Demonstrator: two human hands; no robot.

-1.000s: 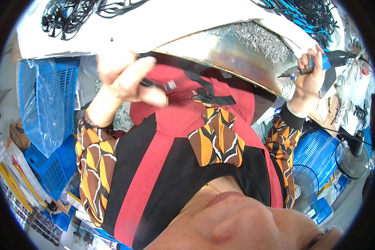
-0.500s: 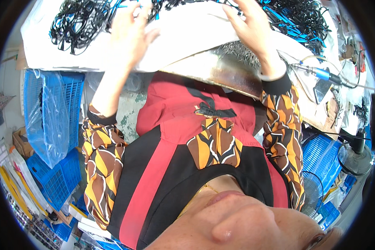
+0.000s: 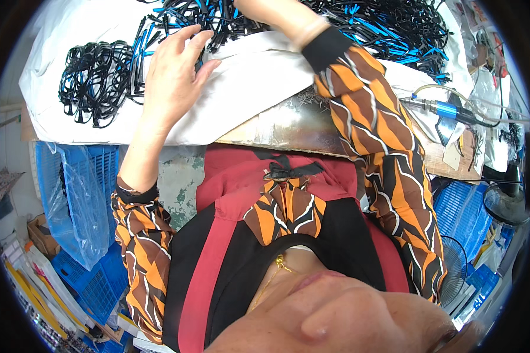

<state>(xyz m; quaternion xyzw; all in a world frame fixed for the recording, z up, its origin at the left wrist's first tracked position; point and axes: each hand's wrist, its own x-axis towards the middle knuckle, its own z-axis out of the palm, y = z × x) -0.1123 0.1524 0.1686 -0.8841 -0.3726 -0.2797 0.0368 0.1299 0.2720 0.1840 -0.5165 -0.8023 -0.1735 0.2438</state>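
My left hand [image 3: 176, 73] hovers over the white sheet [image 3: 241, 88], fingers spread and nothing in them. Beside it lies a heap of black eyeglass frames [image 3: 94, 82], with blue-and-black strips that look like glasses temples [image 3: 140, 50] just above. My right arm stretches up and inward across the sheet. Its hand [image 3: 265, 8] reaches into the spread of black and blue pieces [image 3: 229, 20] and is cut off by the upper edge, so its fingers are hidden. Another wide pile of black and blue pieces [image 3: 394, 41] lies right of that arm.
A metal tray [image 3: 282, 126] with small grey metal pieces [image 3: 312, 97] sits at the table's front edge, partly behind my right sleeve. A blue-and-silver hand tool [image 3: 447, 110] with a hose lies at right. Blue crates [image 3: 103, 170] stand at left, and a fan [image 3: 453, 273] at lower right.
My right hand has moved up and left, from above the sheet into the black and blue pieces. The left hand stays raised with spread fingers. The whole table sits lower in view.
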